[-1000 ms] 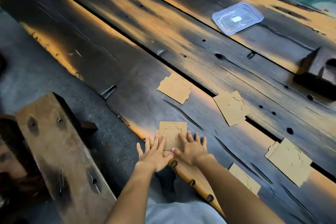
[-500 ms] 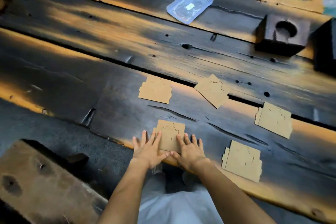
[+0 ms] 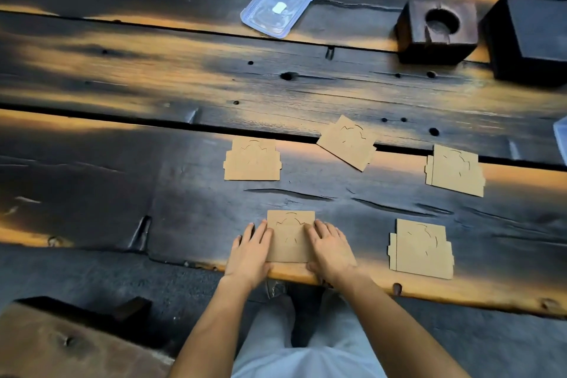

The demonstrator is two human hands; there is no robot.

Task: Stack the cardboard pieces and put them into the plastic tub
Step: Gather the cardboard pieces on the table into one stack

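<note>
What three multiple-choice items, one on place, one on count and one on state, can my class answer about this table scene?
1. Where is the plastic tub?
A. At the near edge.
B. Far across the table, beyond the cardboard pieces.
C. On the floor.
2. How many cardboard pieces lie apart?
A. Three.
B. Five.
C. Seven.
3. What are the left hand and right hand doing?
A. Resting flat on the nearest piece.
B. Lifting a piece.
C. Reaching into the tub.
Answers:
1 B, it sits past every piece.
2 B, four lie loose plus one under the hands.
3 A, straight fingers lie on its two sides.
</note>
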